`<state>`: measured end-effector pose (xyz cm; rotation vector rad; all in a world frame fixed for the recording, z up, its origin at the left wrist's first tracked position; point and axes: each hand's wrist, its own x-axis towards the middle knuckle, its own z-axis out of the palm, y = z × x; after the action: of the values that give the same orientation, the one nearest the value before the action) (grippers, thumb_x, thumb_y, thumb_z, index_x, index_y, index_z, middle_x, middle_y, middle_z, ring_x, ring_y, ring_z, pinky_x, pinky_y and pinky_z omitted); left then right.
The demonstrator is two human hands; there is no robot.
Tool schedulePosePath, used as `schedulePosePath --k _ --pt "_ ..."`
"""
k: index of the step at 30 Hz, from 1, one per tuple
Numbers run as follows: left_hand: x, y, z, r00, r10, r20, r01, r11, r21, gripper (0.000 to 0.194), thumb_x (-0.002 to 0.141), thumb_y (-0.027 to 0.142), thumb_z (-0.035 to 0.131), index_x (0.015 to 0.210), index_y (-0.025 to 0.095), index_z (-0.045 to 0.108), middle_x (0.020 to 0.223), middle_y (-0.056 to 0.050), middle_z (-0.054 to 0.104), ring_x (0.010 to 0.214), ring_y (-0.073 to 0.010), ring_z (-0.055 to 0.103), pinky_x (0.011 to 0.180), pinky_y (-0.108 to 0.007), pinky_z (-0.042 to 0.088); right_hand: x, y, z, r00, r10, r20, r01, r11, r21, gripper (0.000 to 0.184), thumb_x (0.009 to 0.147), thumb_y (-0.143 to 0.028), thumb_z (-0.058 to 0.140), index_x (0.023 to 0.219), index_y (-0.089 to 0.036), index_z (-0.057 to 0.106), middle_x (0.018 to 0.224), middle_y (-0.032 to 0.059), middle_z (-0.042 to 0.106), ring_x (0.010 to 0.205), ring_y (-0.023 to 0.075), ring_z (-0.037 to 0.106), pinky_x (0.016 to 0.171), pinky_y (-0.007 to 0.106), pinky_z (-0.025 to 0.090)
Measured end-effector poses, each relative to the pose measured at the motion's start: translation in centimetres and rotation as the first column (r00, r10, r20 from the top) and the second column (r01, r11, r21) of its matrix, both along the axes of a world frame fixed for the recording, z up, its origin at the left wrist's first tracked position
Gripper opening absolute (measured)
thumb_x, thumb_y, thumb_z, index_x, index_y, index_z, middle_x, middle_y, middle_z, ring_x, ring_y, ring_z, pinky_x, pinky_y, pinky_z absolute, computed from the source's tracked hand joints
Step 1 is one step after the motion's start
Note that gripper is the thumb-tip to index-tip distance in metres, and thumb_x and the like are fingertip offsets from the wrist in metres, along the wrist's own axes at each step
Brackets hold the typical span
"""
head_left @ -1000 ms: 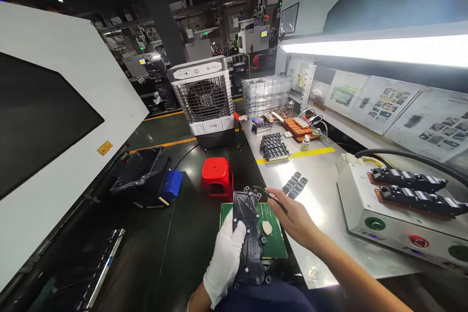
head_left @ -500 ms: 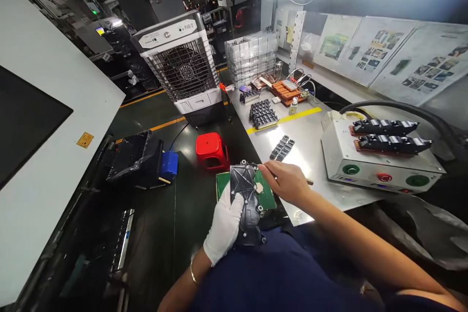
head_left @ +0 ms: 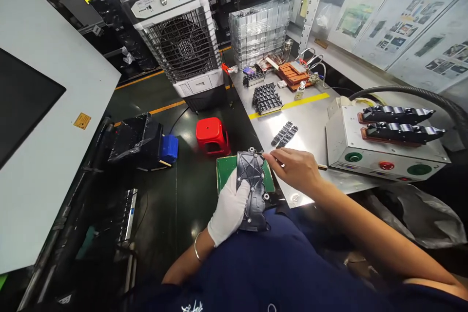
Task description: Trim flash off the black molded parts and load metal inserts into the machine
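My left hand [head_left: 229, 208], in a white glove, grips a black ribbed plastic housing [head_left: 252, 180] by its left side, thumb across its face. The housing stands almost upright in front of my body, with small round bosses around its edge. Bare and closed, my right hand [head_left: 297, 168] pinches a slim hand tool [head_left: 322, 166] at the housing's upper right corner. Its pale rear end sticks out behind the hand; the fingers hide most of it, so its exact kind is unclear. Beyond the right hand, black ribbed strips [head_left: 284, 134] lie on the metal table [head_left: 310, 129].
A green board [head_left: 223, 171] is behind the housing. A red stool [head_left: 210, 131] and an air cooler [head_left: 183, 44] stand on the floor ahead. On the table are stacked black parts [head_left: 266, 98], clear trays [head_left: 258, 34] and a control box [head_left: 383, 156] at right.
The view has tilted down and come slightly closer. The housing and both hands appear a little higher and farther right; the right hand stays at the housing's upper right corner.
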<state>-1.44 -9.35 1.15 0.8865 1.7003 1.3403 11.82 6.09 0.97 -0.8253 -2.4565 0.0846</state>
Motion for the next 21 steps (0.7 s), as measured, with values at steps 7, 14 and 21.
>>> schedulePosePath --k 7,14,21 --pt "-0.4 -0.3 -0.2 0.999 -0.003 0.036 0.003 1.000 0.011 0.043 0.095 0.030 0.049 0.136 0.020 0.055 0.138 -0.006 0.060 0.125 -0.0184 0.056 0.111 -0.030 0.040 0.5 -0.3 0.1 0.998 0.060 -0.015 -0.060 0.998 0.003 0.052 0.100 -0.043 0.042 0.058 -0.017 0.061 0.052 0.0008 0.059 0.048 0.0097 0.048 0.051 0.025 0.025" --pt "-1.0 -0.2 -0.3 1.000 0.017 0.019 -0.015 0.996 -0.088 0.040 0.093 0.027 0.049 0.131 0.017 0.058 0.130 -0.006 0.065 0.117 -0.0172 0.061 0.105 -0.028 0.044 2.0 -1.0 -1.1 0.980 0.186 0.064 -0.187 0.982 0.001 0.056 0.098 -0.048 0.044 0.052 -0.017 0.053 0.046 -0.0008 0.051 0.044 0.0086 0.043 0.048 0.026 0.021" --pt "-1.2 0.2 -0.5 0.999 -0.017 -0.038 0.013 0.994 -0.106 0.041 0.093 0.028 0.048 0.132 0.018 0.058 0.126 -0.005 0.067 0.111 -0.0150 0.063 0.101 -0.025 0.046 1.8 -0.8 -1.4 0.981 0.156 0.120 -0.160 0.987 0.030 0.059 0.097 -0.052 0.044 0.052 -0.017 0.056 0.046 -0.0004 0.053 0.043 0.0086 0.040 0.047 0.026 0.017"
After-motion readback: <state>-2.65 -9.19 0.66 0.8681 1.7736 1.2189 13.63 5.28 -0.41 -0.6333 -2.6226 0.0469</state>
